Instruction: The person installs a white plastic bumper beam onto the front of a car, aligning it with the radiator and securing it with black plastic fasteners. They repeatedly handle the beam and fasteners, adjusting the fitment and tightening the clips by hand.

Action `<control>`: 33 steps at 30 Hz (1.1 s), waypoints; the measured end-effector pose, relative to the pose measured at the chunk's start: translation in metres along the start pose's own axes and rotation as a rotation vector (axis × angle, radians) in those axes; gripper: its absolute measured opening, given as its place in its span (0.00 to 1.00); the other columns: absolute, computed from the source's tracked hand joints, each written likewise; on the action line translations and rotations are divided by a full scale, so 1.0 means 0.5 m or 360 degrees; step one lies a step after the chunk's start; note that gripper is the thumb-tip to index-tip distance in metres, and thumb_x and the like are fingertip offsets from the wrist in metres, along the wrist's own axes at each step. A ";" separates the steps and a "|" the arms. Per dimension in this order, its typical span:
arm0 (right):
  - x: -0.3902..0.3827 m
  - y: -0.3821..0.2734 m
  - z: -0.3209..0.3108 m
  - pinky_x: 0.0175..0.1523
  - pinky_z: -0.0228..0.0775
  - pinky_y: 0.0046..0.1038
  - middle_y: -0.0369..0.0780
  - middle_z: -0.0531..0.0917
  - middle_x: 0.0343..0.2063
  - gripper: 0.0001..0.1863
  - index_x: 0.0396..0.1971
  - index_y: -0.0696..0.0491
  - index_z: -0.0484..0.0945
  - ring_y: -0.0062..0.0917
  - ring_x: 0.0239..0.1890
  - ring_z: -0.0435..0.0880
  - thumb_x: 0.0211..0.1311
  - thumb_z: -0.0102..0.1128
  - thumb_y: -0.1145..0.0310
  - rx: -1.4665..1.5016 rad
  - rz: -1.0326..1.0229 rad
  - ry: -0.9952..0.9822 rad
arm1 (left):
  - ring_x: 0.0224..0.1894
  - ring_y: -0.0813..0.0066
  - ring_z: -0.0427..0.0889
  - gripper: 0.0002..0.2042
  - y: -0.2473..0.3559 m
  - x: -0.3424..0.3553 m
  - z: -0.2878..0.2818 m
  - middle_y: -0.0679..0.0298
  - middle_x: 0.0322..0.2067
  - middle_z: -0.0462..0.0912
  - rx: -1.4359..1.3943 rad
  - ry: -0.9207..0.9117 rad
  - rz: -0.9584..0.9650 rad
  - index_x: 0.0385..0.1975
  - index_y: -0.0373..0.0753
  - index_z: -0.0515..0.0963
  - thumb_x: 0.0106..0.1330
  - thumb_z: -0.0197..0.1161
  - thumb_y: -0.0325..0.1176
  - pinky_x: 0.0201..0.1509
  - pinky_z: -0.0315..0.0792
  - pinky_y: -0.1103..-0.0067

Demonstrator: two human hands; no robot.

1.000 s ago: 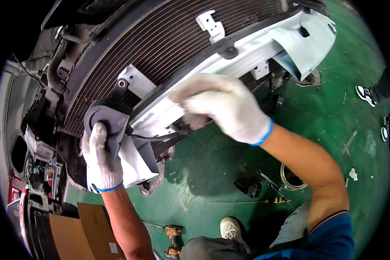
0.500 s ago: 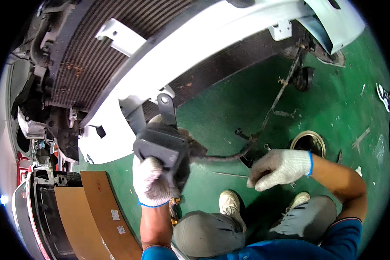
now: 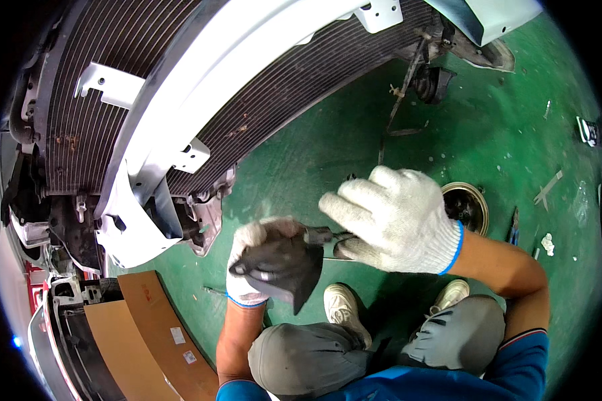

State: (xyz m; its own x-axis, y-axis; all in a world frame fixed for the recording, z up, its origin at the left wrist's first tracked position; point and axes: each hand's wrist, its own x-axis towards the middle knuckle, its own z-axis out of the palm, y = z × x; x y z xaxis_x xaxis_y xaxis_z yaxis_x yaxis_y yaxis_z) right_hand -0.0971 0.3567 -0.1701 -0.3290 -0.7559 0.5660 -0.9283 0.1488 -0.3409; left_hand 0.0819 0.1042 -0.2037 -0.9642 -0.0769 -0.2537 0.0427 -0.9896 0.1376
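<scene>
My gloved left hand (image 3: 251,250) is closed on a dark plastic part (image 3: 281,271) with a curved body, held low over the floor in front of my knees. A short dark connector piece (image 3: 318,236) sticks out of it toward my right. My gloved right hand (image 3: 388,220) is at that connector, fingers curled over it and thumb underneath; what they grip is partly hidden. Above my hands is a white curved bumper beam (image 3: 214,60) with brackets, over a finned radiator (image 3: 80,147).
Cardboard sheets (image 3: 140,314) lie at the lower left. A round tin (image 3: 465,194) and pliers (image 3: 514,224) are on the green floor (image 3: 542,134) at the right. A thin rod and dark part (image 3: 431,83) hang below the beam. Someone's shoe (image 3: 587,131) shows at the right edge.
The dark part has left the beam, come down toward me and turned over in my left hand. My right hand has come down, then moved in beside the part. The camera view has shifted.
</scene>
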 end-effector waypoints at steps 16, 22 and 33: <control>-0.011 -0.011 0.040 0.30 0.77 0.28 0.31 0.78 0.27 0.14 0.35 0.45 0.83 0.23 0.33 0.81 0.57 0.71 0.52 0.0095 -0.0057 -0.0016 | 0.69 0.48 0.74 0.57 -0.034 -0.017 0.040 0.44 0.69 0.72 0.1832 -0.0005 0.0132 0.72 0.30 0.65 0.39 0.90 0.45 0.75 0.67 0.56; -0.021 -0.009 0.054 0.35 0.81 0.34 0.35 0.80 0.32 0.22 0.42 0.47 0.84 0.29 0.37 0.82 0.55 0.72 0.48 0.0256 0.0045 -0.0098 | 0.61 0.51 0.81 0.40 -0.021 -0.022 0.043 0.44 0.61 0.79 0.2201 0.0065 0.0336 0.56 0.29 0.80 0.45 0.87 0.48 0.68 0.74 0.60; -0.179 0.136 0.211 0.57 0.78 0.46 0.49 0.83 0.50 0.16 0.46 0.53 0.85 0.49 0.50 0.85 0.58 0.57 0.71 0.0295 0.1071 -0.0747 | 0.59 0.52 0.83 0.38 0.026 -0.076 0.004 0.44 0.60 0.80 0.1736 0.0440 0.0564 0.59 0.27 0.76 0.49 0.81 0.42 0.66 0.77 0.61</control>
State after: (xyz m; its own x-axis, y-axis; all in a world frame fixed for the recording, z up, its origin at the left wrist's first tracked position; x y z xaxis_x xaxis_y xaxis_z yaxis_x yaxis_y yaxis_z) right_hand -0.1124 0.3670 -0.3230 -0.6578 -0.7362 -0.1589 -0.5028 0.5864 -0.6351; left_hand 0.1184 0.0945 -0.1903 -0.8485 -0.4826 -0.2171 -0.0788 -0.2904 0.9536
